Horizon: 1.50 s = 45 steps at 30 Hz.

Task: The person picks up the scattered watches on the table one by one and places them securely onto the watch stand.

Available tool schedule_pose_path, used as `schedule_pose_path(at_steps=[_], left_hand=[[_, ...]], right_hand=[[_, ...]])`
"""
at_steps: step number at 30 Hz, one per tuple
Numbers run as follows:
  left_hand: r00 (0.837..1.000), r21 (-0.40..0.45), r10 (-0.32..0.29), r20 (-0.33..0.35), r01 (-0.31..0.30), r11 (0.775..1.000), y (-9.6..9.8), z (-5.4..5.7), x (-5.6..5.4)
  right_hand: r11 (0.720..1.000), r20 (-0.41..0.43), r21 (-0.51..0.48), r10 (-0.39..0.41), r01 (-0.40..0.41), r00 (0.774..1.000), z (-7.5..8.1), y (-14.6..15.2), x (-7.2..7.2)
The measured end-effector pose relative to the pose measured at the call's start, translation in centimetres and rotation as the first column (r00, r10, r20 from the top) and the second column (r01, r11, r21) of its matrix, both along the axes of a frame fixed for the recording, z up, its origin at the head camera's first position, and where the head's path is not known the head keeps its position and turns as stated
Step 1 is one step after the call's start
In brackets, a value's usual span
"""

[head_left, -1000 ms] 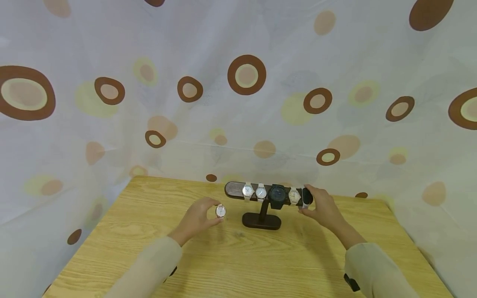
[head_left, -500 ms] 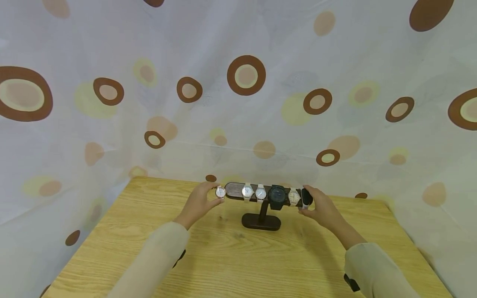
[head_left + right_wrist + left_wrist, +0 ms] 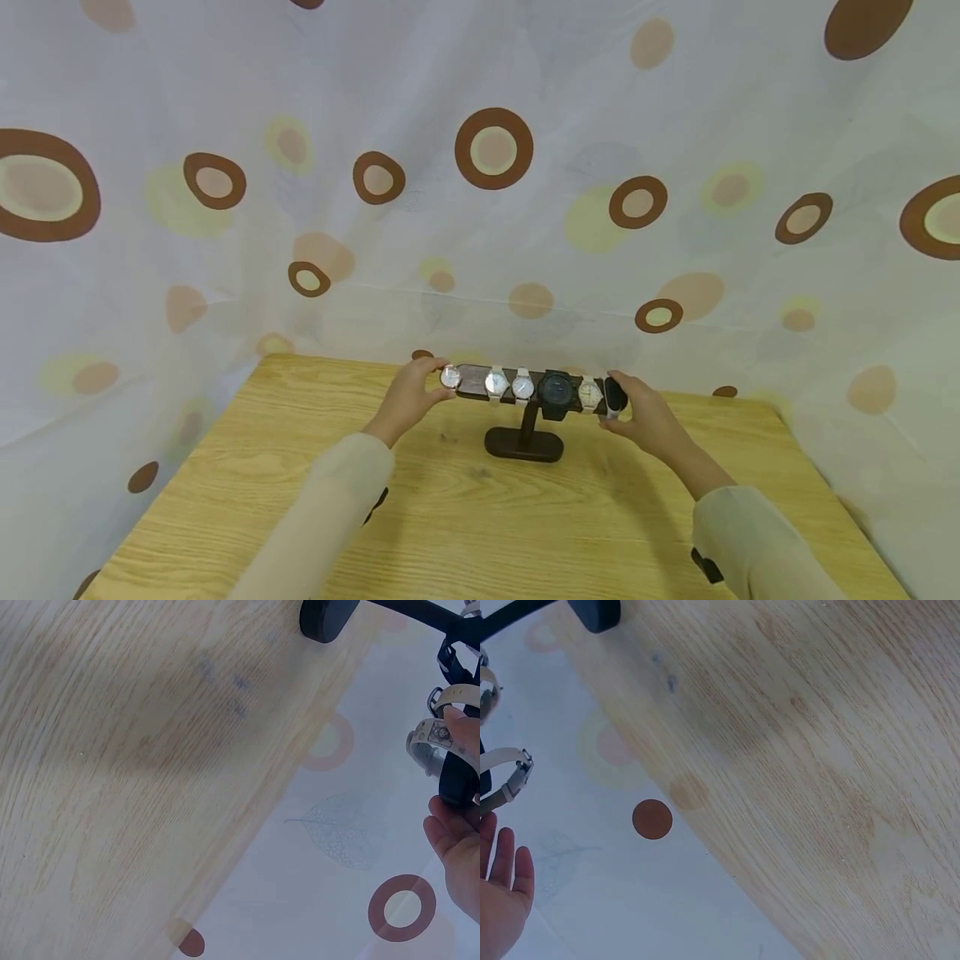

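My left hand (image 3: 408, 402) pinches a small wristwatch (image 3: 451, 377) with a white dial at the left end of a dark watch stand's bar (image 3: 472, 381). The left wrist view has this watch's buckled strap (image 3: 514, 780) looped at the bar end, above the fingers (image 3: 504, 851). At the bar's other end, my right hand (image 3: 647, 417) holds a black-faced smartwatch (image 3: 616, 396) between thumb and fingers. Its pale band (image 3: 433, 736) wraps the bar in the right wrist view, with the thumb on it. Between the hands sit two white watches (image 3: 496, 382), a bulky black watch (image 3: 556, 389) and a cream-strapped watch (image 3: 590, 394).
The stand's dark oval base (image 3: 523, 444) rests on a wooden table (image 3: 480, 525), near its back edge. Behind the table hangs a pale curtain (image 3: 420, 100) printed with brown and yellow spots, also along both sides.
My left hand has raised the small watch from in front of the stand up to the bar's left end, then moved it slightly right onto the tip. My right hand has stayed put.
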State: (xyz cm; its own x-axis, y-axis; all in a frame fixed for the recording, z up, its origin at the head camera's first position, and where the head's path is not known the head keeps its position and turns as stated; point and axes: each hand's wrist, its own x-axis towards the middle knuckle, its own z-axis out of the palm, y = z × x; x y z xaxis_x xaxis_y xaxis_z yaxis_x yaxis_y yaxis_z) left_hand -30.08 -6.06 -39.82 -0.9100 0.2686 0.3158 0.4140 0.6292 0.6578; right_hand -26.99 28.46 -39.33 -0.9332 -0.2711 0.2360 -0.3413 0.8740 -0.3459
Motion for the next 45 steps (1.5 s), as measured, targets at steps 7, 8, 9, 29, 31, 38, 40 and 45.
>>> schedule_pose_path(at_steps=[7, 8, 9, 29, 31, 38, 40, 45], left_hand=[[0.999, 0.013, -0.028, 0.017, 0.028, 1.000, 0.0, 0.0, -0.2], [0.999, 0.012, -0.032, 0.014, 0.032, 0.999, 0.0, 0.0, -0.2], [0.999, 0.012, -0.035, 0.012, 0.035, 0.999, 0.0, 0.0, -0.2], [0.995, -0.025, -0.100, -0.024, 0.099, 0.995, -0.1, 0.0, -0.9], [0.994, -0.036, -0.108, -0.036, 0.106, 0.994, -0.1, -0.1, -0.9], [0.981, -0.082, -0.156, -0.116, 0.147, 0.986, -0.1, 0.3, -1.0], [0.981, -0.082, -0.155, -0.113, 0.147, 0.986, -0.1, 0.4, -1.0], [0.984, -0.057, -0.157, -0.081, 0.153, 0.987, 0.1, 0.2, -1.3]], right_hand=[[1.000, 0.010, -0.002, -0.005, 0.005, 1.000, 0.2, 0.0, 0.1], [1.000, 0.009, -0.001, -0.004, 0.004, 1.000, 0.1, 0.0, 0.1], [1.000, 0.011, -0.004, -0.006, 0.006, 1.000, 0.1, 0.0, 0.2], [0.999, 0.008, -0.038, -0.013, 0.014, 1.000, -0.1, 0.0, 0.2], [0.999, 0.016, -0.042, -0.012, 0.013, 1.000, -0.1, 0.0, 0.2], [0.999, 0.025, -0.041, -0.023, 0.024, 0.999, -0.2, -0.1, 0.3], [0.999, 0.019, -0.041, -0.023, 0.024, 1.000, -0.2, -0.1, 0.2], [0.999, -0.005, -0.038, -0.016, 0.016, 1.000, -0.4, 0.1, 0.2]])
